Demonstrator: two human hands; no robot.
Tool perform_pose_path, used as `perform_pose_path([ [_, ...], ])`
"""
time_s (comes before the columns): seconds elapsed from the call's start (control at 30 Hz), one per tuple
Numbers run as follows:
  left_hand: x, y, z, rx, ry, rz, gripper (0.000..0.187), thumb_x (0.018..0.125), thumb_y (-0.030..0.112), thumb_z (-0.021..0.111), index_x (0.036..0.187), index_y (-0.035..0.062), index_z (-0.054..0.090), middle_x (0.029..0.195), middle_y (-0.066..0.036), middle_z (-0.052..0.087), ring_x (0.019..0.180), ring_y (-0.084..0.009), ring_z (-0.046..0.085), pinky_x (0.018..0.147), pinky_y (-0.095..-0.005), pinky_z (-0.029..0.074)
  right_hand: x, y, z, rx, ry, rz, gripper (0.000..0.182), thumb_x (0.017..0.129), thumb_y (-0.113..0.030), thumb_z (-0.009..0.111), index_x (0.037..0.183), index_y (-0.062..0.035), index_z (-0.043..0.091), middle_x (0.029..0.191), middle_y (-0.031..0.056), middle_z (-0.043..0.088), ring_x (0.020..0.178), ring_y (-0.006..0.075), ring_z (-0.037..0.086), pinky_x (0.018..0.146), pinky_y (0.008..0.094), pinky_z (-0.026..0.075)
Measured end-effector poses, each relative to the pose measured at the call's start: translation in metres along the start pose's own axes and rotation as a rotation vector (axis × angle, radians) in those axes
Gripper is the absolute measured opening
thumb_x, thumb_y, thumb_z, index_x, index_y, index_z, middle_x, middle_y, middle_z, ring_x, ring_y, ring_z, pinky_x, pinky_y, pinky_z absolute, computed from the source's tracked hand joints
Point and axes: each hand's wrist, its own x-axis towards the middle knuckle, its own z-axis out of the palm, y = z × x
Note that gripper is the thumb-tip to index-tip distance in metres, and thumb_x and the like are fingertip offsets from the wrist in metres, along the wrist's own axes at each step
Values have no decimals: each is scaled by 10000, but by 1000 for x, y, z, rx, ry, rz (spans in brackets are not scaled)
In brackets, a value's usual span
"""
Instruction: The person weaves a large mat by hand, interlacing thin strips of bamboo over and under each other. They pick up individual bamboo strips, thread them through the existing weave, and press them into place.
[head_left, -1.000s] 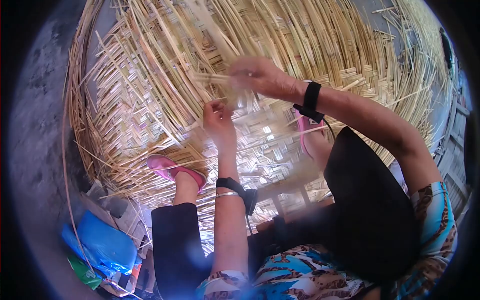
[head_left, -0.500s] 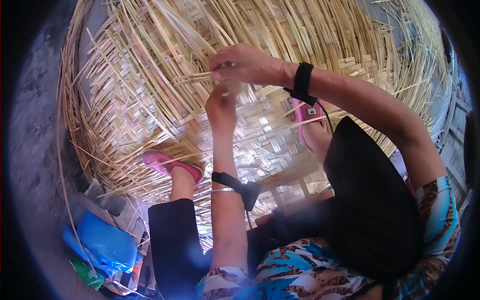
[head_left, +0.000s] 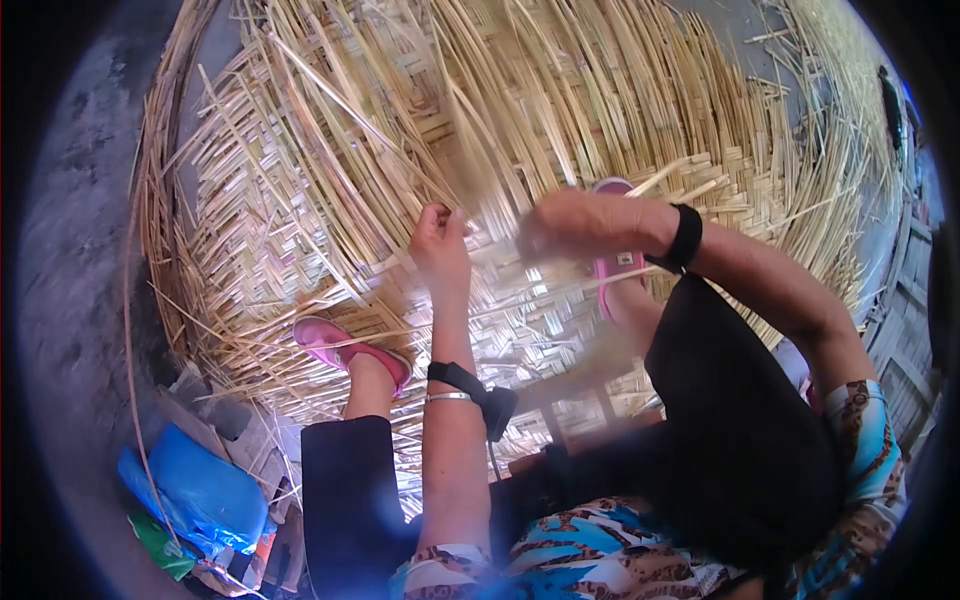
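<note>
Beneath both hands spreads a large mat of pale split strips (head_left: 260,240), woven at the left and bottom, with long loose strips across its upper part. My left hand (head_left: 440,240) is over the middle of the mat, its fingers curled together; what they hold, if anything, is too small to make out. To its right, my right hand (head_left: 560,228) is blurred by motion near a pink shoe, its fingers smeared. Pale strips (head_left: 675,175) show just beyond the right wrist. The two hands are apart.
My feet in pink shoes (head_left: 350,352) rest on the mat. A blue plastic bag (head_left: 195,490) and a green packet (head_left: 160,545) lie at the lower left. Long strips curve along the mat's left edge beside grey ground (head_left: 80,270).
My right hand has moved right and down, away from my left hand. The left hand has dropped slightly. The strips between the hands no longer show there.
</note>
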Motion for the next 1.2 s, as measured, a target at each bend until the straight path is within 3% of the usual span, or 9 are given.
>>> perform_pose_path([
  [0.1, 1, -7, 0, -98, 1, 21, 101, 883, 23, 594, 792, 7, 554, 658, -3, 533, 576, -70, 500, 544, -223, 414, -2, -1, 5, -39, 17, -89, 255, 868, -225, 630, 1045, -41, 638, 1036, 152, 631, 921, 301, 621, 818, 394, 485],
  [0.23, -1, -1, 7, -25, -23, 54, 126, 872, 33, 601, 793, -9, 511, 650, 3, 443, 610, -90, 390, 565, -238, 349, 79, 33, -13, 101, 622, -51, 330, 874, -270, 626, 1087, -17, 632, 1063, 177, 644, 923, 293, 639, 784, 397, 497],
  [0.33, -1, 4, 6, 103, -33, 104, 116, 864, 31, 599, 801, -14, 512, 648, -13, 444, 616, -103, 386, 573, -257, 360, 114, 45, -41, 204, 249, 99, 237, 848, -240, 629, 949, -33, 685, 969, 155, 685, 863, 289, 662, 725, 392, 516],
  [0.43, 1, 2, 6, 44, -31, 78, 94, 856, 50, 591, 827, -17, 531, 647, -69, 487, 611, -142, 429, 592, -298, 386, 116, 44, -42, 71, 296, 94, 162, 801, -216, 636, 761, -71, 695, 801, 98, 686, 761, 275, 664, 654, 380, 518],
  [0.63, 5, -3, 12, 288, 7, 126, 140, 851, 115, 554, 904, -13, 579, 795, -225, 609, 751, -397, 597, 653, -424, 448, 133, 77, -30, 59, 319, -122, 204, 769, -146, 705, 797, 43, 635, 733, 135, 658, 608, 204, 671, 549, 306, 529],
  [0.67, 4, -3, 17, 277, 60, 193, 106, 828, 47, 634, 825, -19, 551, 639, -104, 517, 597, -179, 457, 596, -325, 420, 135, 76, -32, 34, 334, -98, 214, 768, -156, 711, 787, 42, 632, 733, 134, 652, 617, 211, 668, 562, 315, 528],
  [0.9, 2, -7, 18, 322, 81, 258, 103, 821, 70, 633, 818, -9, 567, 671, -154, 573, 592, -284, 532, 609, -371, 439, 127, 46, -13, -525, 621, 102, 193, 787, -257, 625, 692, -96, 674, 663, 100, 633, 639, 300, 637, 586, 404, 500],
  [1.07, 6, -15, 25, 558, 140, 351, 145, 890, 138, 517, 920, 11, 580, 784, -197, 586, 730, -414, 573, 651, -481, 441, 114, 25, -15, -203, 812, 250, 211, 792, -239, 620, 700, -54, 658, 696, 156, 635, 671, 352, 628, 621, 443, 498],
  [1.2, 10, -8, 18, 598, 57, 270, 145, 893, 111, 534, 923, -20, 588, 778, -177, 604, 666, -334, 589, 636, -432, 462, 126, 29, -9, -132, 854, 239, 197, 776, -208, 627, 735, -17, 647, 748, 195, 646, 720, 354, 642, 664, 443, 507],
])
